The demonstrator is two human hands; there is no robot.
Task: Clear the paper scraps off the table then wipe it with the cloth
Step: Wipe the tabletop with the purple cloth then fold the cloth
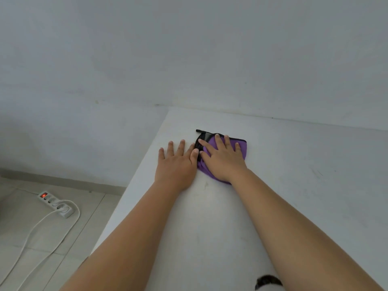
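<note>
A purple cloth [241,147] with black trim lies bunched on the white table [304,185], near the far left corner. My right hand [222,158] presses flat on top of the cloth with fingers spread. My left hand [176,164] lies flat on the bare tabletop just left of it, its thumb touching the cloth's black edge. No paper scraps show on the table.
The table's left edge [134,183] runs close beside my left hand, and the wall [210,59] stands right behind the table. On the tiled floor at the left lies a white power strip [55,203] with a lit red switch and cables. A dark object [267,281] sits at the table's near edge.
</note>
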